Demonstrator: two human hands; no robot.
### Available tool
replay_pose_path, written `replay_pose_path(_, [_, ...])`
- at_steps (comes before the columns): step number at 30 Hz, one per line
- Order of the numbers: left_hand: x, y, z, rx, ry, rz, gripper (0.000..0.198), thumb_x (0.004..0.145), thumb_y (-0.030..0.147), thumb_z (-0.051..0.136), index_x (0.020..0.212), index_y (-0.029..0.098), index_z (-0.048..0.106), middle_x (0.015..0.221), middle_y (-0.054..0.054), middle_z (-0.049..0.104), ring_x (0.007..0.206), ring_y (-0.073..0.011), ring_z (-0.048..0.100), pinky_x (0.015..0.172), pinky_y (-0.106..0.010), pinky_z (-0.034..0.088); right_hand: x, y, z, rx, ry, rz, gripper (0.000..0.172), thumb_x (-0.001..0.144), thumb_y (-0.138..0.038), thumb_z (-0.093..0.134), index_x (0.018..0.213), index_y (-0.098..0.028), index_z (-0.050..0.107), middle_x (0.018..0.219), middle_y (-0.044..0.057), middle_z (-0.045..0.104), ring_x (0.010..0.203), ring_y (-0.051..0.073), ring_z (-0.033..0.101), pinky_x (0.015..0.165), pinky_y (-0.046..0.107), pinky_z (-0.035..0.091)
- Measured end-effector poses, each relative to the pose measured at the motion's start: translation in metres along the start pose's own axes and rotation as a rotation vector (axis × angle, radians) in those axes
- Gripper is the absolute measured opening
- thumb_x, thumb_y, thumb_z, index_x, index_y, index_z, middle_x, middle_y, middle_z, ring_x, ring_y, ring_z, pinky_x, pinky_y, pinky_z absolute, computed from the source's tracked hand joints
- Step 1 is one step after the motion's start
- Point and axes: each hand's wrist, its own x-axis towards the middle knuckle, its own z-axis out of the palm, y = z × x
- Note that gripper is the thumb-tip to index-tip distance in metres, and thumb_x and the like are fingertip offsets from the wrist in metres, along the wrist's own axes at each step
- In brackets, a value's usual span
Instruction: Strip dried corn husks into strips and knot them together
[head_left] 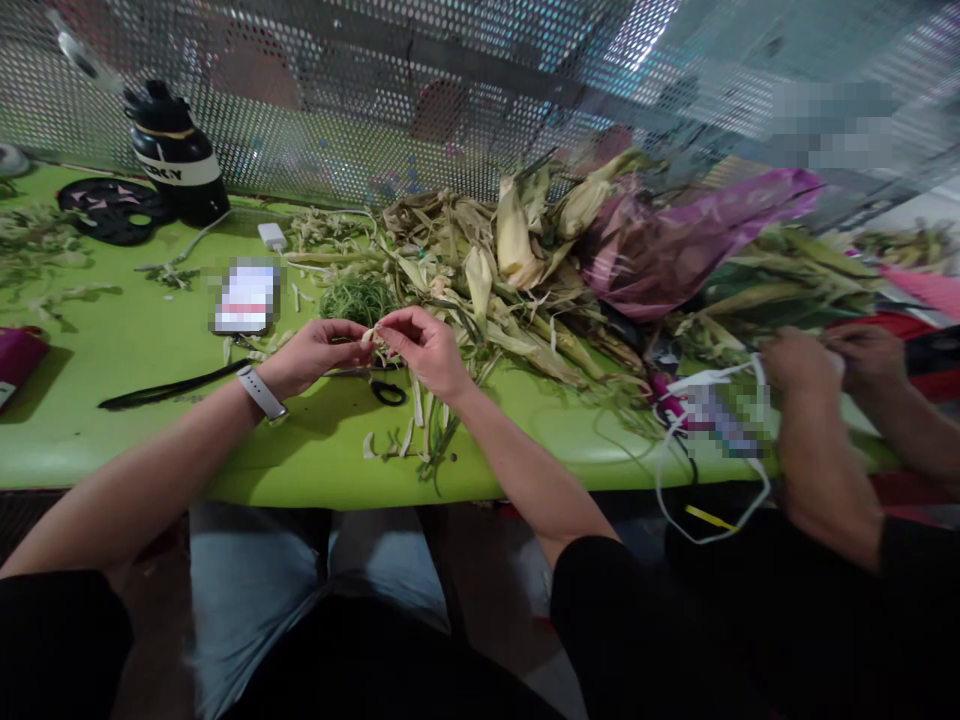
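Note:
My left hand and my right hand meet above the near middle of the green table. Between their pinched fingertips is a small pale piece of husk, and both hands hold it. Just below lie scissors with a black handle, partly hidden by my hands. Cut pale strips are scattered nearer the table edge. Behind my hands sits a tangled bundle of thin green strands. A large heap of dried corn husks spreads to the right of it.
A phone, a black strap and a white charger lie on the left. Farther back stand a black bottle and a black tray. A purple bag rests right; a co-worker's hands work beside white cords.

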Motion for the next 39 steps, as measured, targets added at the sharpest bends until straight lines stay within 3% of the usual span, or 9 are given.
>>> replay_pose_path(4, [0.000, -0.002, -0.001, 0.046, -0.003, 0.044, 0.043, 0.061, 0.039, 0.088, 0.091, 0.013, 0.071, 0.080, -0.004, 0.071, 0.072, -0.0136, 0.067, 0.078, -0.033, 0.057, 0.000, -0.006, -0.002, -0.129, 0.102, -0.087, 0.032, 0.081, -0.052, 0.069, 0.085, -0.021, 0.066, 0.096, 0.004, 0.060, 0.074, 0.011, 0.057, 0.068, 0.027, 0.053])
replay_pose_path(9, [0.001, -0.002, 0.000, 0.057, 0.037, 0.142, 0.042, 0.063, 0.032, 0.088, 0.090, 0.013, 0.062, 0.078, -0.001, 0.067, 0.071, -0.0119, 0.066, 0.072, -0.029, 0.055, -0.002, -0.006, -0.001, -0.049, -0.007, 0.065, 0.035, 0.084, -0.054, 0.065, 0.090, -0.020, 0.061, 0.076, -0.001, 0.061, 0.057, 0.008, 0.052, 0.054, 0.023, 0.047])
replay_pose_path(16, [0.003, -0.006, 0.000, 0.082, 0.068, 0.207, 0.043, 0.064, 0.036, 0.087, 0.087, 0.013, 0.059, 0.078, 0.000, 0.065, 0.076, -0.0136, 0.066, 0.076, -0.030, 0.054, 0.001, -0.006, -0.001, 0.087, -0.040, 0.172, 0.038, 0.075, -0.045, 0.075, 0.097, -0.019, 0.057, 0.075, -0.002, 0.064, 0.059, 0.009, 0.055, 0.055, 0.023, 0.048])
replay_pose_path(22, [0.000, -0.003, 0.004, 0.333, 0.112, 0.334, 0.044, 0.068, 0.045, 0.082, 0.088, 0.016, 0.056, 0.079, -0.002, 0.064, 0.072, -0.0126, 0.062, 0.067, -0.026, 0.052, 0.004, -0.002, -0.004, 0.137, -0.071, 0.204, 0.049, 0.072, -0.040, 0.078, 0.107, -0.020, 0.051, 0.065, -0.008, 0.058, 0.052, 0.007, 0.052, 0.051, 0.020, 0.045])
replay_pose_path(29, [-0.004, -0.006, 0.007, 0.501, 0.135, 0.410, 0.038, 0.073, 0.045, 0.078, 0.088, 0.018, 0.056, 0.076, -0.002, 0.064, 0.068, -0.0122, 0.060, 0.063, -0.025, 0.051, 0.003, 0.003, -0.004, 0.058, -0.088, 0.168, 0.046, 0.076, -0.041, 0.074, 0.111, -0.021, 0.051, 0.072, -0.005, 0.061, 0.059, 0.010, 0.058, 0.058, 0.025, 0.052])
replay_pose_path(35, [-0.002, -0.002, 0.004, 0.432, 0.129, 0.390, 0.039, 0.072, 0.045, 0.079, 0.086, 0.017, 0.055, 0.080, -0.004, 0.066, 0.071, -0.0134, 0.063, 0.067, -0.027, 0.053, 0.003, -0.004, -0.009, 0.036, -0.121, 0.132, 0.052, 0.073, -0.041, 0.079, 0.115, -0.021, 0.056, 0.086, 0.001, 0.069, 0.076, 0.014, 0.066, 0.076, 0.031, 0.058])
replay_pose_path(39, [-0.002, 0.000, 0.004, 0.372, 0.135, 0.381, 0.042, 0.069, 0.044, 0.082, 0.087, 0.017, 0.055, 0.080, -0.003, 0.065, 0.070, -0.0131, 0.063, 0.066, -0.028, 0.053, 0.000, -0.009, -0.010, -0.139, -0.039, 0.012, 0.035, 0.079, -0.041, 0.074, 0.105, -0.020, 0.061, 0.087, 0.002, 0.070, 0.077, 0.014, 0.066, 0.078, 0.032, 0.056])
